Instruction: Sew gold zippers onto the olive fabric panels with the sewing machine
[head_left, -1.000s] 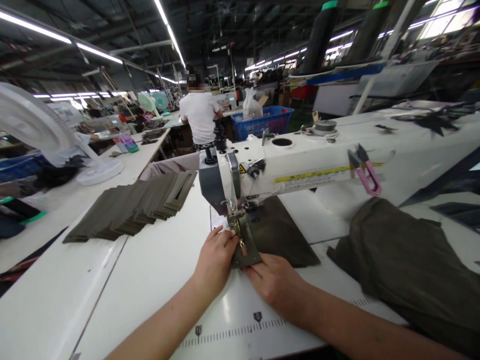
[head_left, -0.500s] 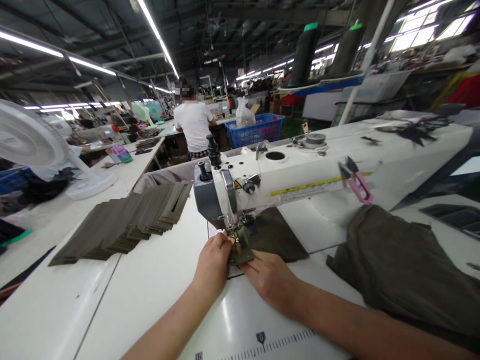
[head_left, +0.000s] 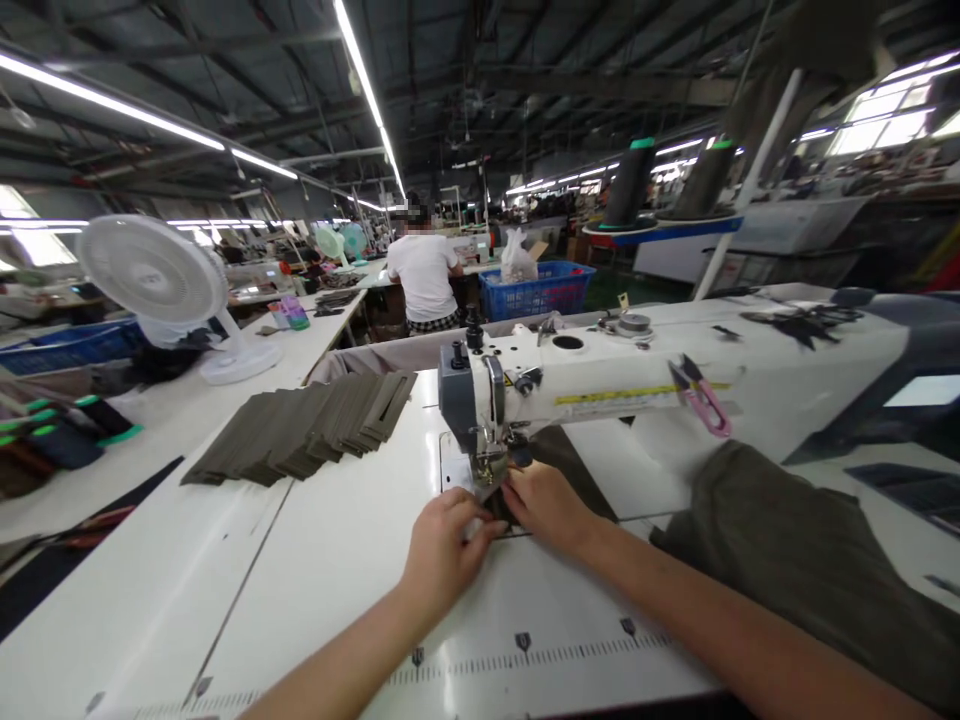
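Under the presser foot of a white sewing machine (head_left: 622, 375) lies a dark olive fabric piece (head_left: 577, 475). My left hand (head_left: 446, 545) is just in front of the needle area, thumb and fingers drawn together at the fabric's near edge. To the right of the needle, my right hand (head_left: 551, 505) has its fingers closed on the same fabric, close to the foot. Its fingertips and part of the cloth are hidden. A fanned stack of olive fabric pieces (head_left: 300, 430) lies on the white table left of the machine.
Crumpled olive cloth (head_left: 795, 560) lies by my right forearm. Pink thread snips (head_left: 705, 400) hang on the machine arm. A white fan (head_left: 157, 270) stands at left, thread cones (head_left: 630, 190) behind. A person in a white shirt (head_left: 424, 275) sits ahead, near a blue basket (head_left: 536, 290).
My view has shifted, so the scene sits further right and lower. My left hand has come back from beside the needle toward me; my right hand has moved forward, closer to the foot.
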